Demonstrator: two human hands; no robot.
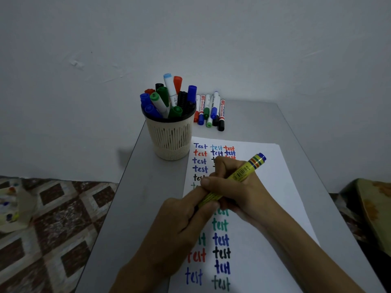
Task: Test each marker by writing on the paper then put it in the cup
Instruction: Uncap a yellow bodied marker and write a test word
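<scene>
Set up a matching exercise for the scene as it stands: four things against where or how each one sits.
Things:
1. yellow marker
2. cup
3. loose markers
4. paper

States:
A. lying in a row on the table, beyond the paper, right of the cup
B. held by the left hand and right hand
C. upright, full of markers
D. flat, covered in "test" words

Pairs: 1-B, 2-C, 3-A, 4-D

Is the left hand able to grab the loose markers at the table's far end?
Probably not yet: the left hand and right hand both grip the yellow striped marker. Otherwise the way looks free beside the cream slotted cup.
</scene>
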